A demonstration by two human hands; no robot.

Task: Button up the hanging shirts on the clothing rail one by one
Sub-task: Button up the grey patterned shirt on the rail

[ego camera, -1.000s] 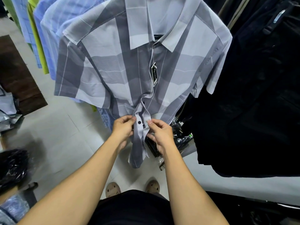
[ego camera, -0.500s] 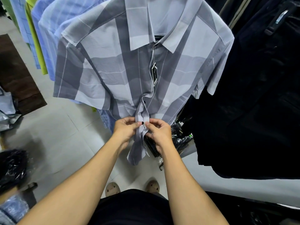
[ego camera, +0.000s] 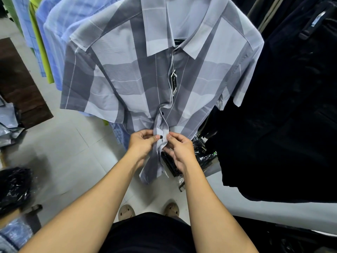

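On the tiled floor at our left sits a crinkled black plastic bag point(ego camera: 14, 187) (its contents cannot be made out). Straight ahead, the grey-and-pale-lilac broad-checked short-sleeved shirt point(ego camera: 127, 79) hangs in front of a row of blue and green shirts point(ego camera: 47, 33). Our left hand point(ego camera: 141, 143) pinches one edge of the shirt's lower front between thumb and forefinger. Our right hand point(ego camera: 179, 150) pinches the opposite edge, fingers curled into the cloth. A small round black button point(ego camera: 161, 137) shows between the two thumb tips, just beside the left one. Above it the front lies closed, with a second black button point(ego camera: 162, 113) showing and a black paper tag point(ego camera: 174, 84) dangling.
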